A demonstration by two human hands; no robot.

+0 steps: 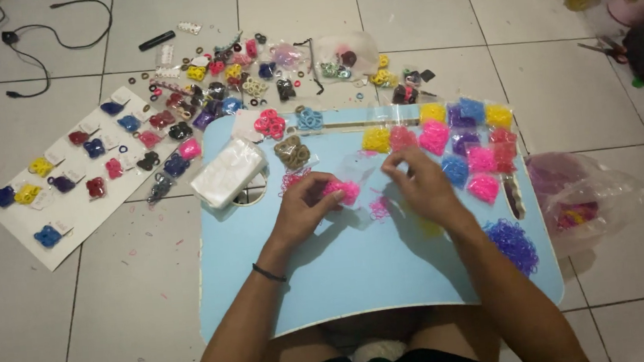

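tray (362, 278): smooth matt blue plastic
bags (228, 171): clear glossy plastic
floor (115, 300): glossy pale tile
bands (512, 242): shiny purple rubber

Both forearms reach forward and angle inward, so the hands sit close together but apart. The left hand (305, 206) is curled, palm down, its fingertips (330, 189) pinched together. The right hand (419, 184) lies knuckles up, its fingers (392, 163) bent toward the left.
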